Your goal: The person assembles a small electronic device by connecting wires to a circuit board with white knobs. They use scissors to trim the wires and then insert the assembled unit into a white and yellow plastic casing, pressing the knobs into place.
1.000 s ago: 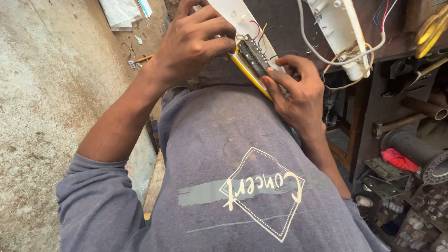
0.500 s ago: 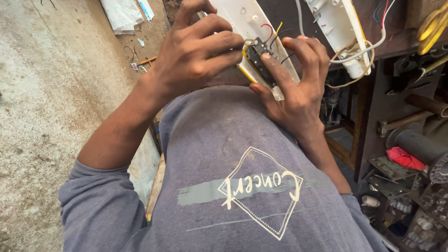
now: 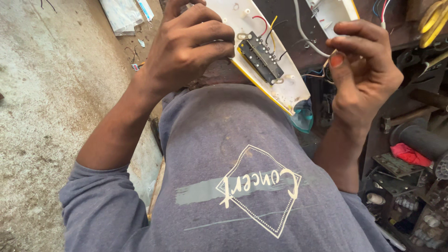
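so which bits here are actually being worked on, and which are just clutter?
In hand:
- white casing half, gripped by left hand
- black circuit board with its red and yellow wires
- right hand, raised beside the casing, apart from it

Lying about:
- red rag
- hammer
- paper packets on the floor

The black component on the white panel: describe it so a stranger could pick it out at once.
Find the long white plastic panel that the left hand grips above the grey shirt. At its middle lies a black rectangular block, set slantwise. It alone is dark, with red and yellow wires at its upper end.
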